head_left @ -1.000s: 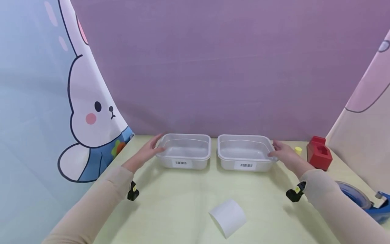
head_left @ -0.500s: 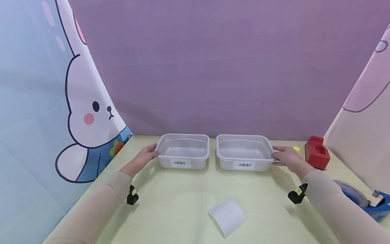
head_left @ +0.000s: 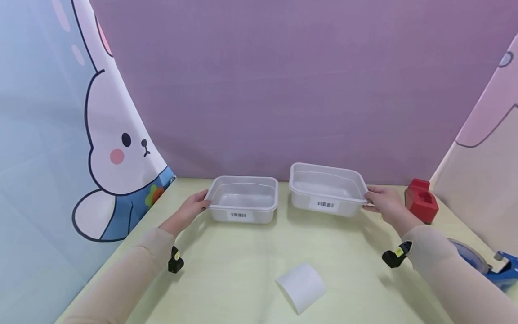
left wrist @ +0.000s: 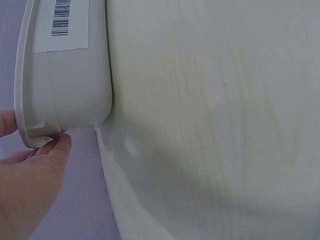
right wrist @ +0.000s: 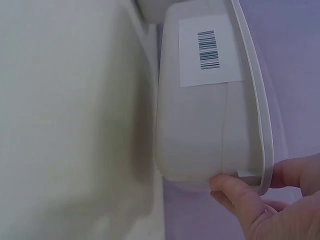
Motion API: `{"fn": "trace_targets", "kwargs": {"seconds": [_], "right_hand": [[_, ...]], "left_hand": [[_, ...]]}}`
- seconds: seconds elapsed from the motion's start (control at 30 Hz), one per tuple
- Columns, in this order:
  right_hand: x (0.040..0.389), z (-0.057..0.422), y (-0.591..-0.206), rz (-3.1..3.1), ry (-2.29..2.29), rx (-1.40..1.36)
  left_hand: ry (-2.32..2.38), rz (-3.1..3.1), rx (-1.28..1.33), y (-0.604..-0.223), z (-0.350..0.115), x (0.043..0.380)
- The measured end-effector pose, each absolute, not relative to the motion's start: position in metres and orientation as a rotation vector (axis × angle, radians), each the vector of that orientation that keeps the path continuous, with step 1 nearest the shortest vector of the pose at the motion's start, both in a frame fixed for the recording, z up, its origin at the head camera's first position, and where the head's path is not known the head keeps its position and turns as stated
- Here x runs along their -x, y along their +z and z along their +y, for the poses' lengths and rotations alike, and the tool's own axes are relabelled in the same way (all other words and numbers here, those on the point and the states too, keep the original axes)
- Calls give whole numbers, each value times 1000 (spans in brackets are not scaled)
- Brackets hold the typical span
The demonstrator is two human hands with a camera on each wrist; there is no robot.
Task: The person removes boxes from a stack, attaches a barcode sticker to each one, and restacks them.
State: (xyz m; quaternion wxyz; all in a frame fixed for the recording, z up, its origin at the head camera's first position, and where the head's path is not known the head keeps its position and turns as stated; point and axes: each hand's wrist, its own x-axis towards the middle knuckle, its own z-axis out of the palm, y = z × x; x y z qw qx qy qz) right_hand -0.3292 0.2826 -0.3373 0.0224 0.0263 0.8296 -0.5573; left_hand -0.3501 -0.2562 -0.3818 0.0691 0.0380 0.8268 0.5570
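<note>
Two white plastic bins with barcode labels are at the back of the table. The left bin rests on the tabletop, and my left hand grips its left end. In the left wrist view the thumb is at the rim and the fingers are under it. My right hand pinches the right end of the right bin, which is lifted off the table and tilted, its right side lower. Fingers press under that bin's rim in the right wrist view. Both bins look bare inside.
A curled white paper sheet lies at the front middle of the table. On the right stand a red plastic holder and a blue tape dispenser, partly behind the right sleeve. A purple cloth backdrop hangs close behind the bins.
Both hands have closed on the outer ends of the bins. The right bin has risen off the table and tipped; the left bin has stayed put.
</note>
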Motion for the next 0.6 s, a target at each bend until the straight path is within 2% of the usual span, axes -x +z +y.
{"fn": "trace_targets", "kwargs": {"seconds": [0.2, 0.6], "right_hand": [[330, 269, -313, 2523, -1781, -186], [338, 224, -285, 2440, -1960, -153]], "left_hand": [[1713, 2470, -100, -383, -255, 349], [1729, 2450, -134, -383, -256, 348]]}}
